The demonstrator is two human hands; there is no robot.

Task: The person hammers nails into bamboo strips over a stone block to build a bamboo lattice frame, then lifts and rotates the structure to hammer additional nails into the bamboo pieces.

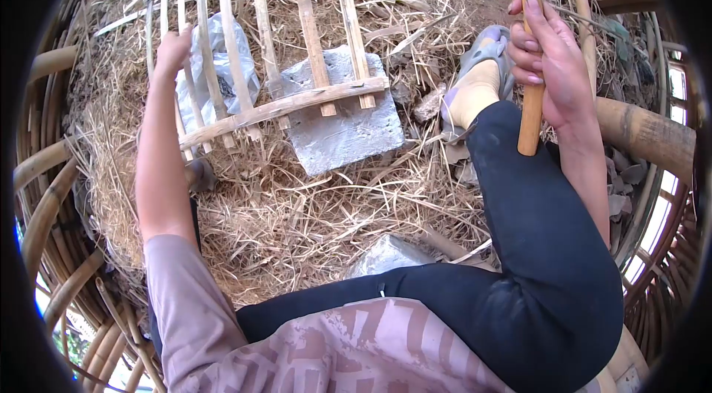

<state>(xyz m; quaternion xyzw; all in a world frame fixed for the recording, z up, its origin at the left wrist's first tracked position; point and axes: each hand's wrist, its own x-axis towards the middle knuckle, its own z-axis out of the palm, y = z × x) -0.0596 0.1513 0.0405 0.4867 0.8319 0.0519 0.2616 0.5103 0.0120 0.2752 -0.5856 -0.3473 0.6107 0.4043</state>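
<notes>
My right hand [558,67] is wrapped round a smooth wooden handle [531,122], held upright above my bent knee. The handle runs out of the top of the view, so whatever tool it belongs to is hidden. Over on the left, my left hand [174,48] is closed on a thin slat of a bamboo lattice [304,15]. Several split slats cross a curved bamboo strip [278,107] at the lattice's near end. That end rests on a pale concrete block [348,137]. Beneath the slats lies a clear plastic bag [241,85] with small dark bits in it.
Straw and bamboo shavings [297,222] cover the ground. A second grey block [389,256] sits close to my legs. My shod foot [486,59] is right of the concrete block. Thick bamboo poles [645,133] stand at the right, and more bamboo [52,163] lines the left.
</notes>
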